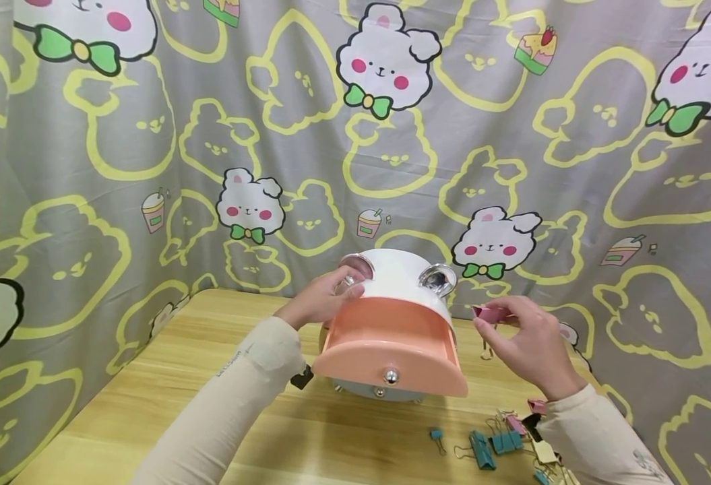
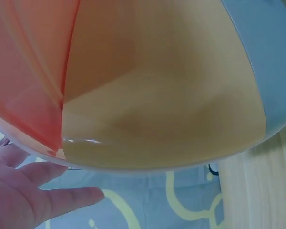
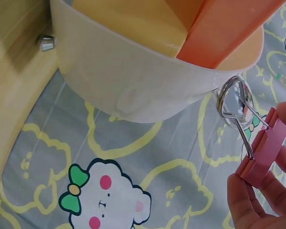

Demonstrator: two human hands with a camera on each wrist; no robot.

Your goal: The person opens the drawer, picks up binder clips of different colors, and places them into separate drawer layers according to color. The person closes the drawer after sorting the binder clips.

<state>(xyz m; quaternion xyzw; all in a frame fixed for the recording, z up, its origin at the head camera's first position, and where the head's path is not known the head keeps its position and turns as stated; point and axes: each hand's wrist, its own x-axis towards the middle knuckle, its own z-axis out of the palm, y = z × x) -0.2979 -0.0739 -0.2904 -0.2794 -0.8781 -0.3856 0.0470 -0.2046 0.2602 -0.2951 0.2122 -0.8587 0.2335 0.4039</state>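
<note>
A rounded desktop drawer box with a white shell (image 1: 394, 269) and two shiny silver ears stands on the table. Its top drawer (image 1: 385, 367), salmon-pink with a silver knob, is pulled out. My left hand (image 1: 321, 298) rests on the shell's upper left beside the left ear (image 1: 360, 265). In the left wrist view its thumb (image 2: 78, 198) is straight along the shell's edge. To the right of the box, my right hand (image 1: 531, 337) pinches a pink binder clip (image 3: 264, 155) between thumb and fingers, its wire handles pointing away from the fingers.
Several binder clips lie on the table at front right, below my right forearm, among them a large teal one (image 1: 482, 450), a small teal one (image 1: 436, 436) and a pale yellow one (image 1: 544, 451). A patterned grey curtain (image 1: 306, 162) hangs behind the wooden table (image 1: 167, 384).
</note>
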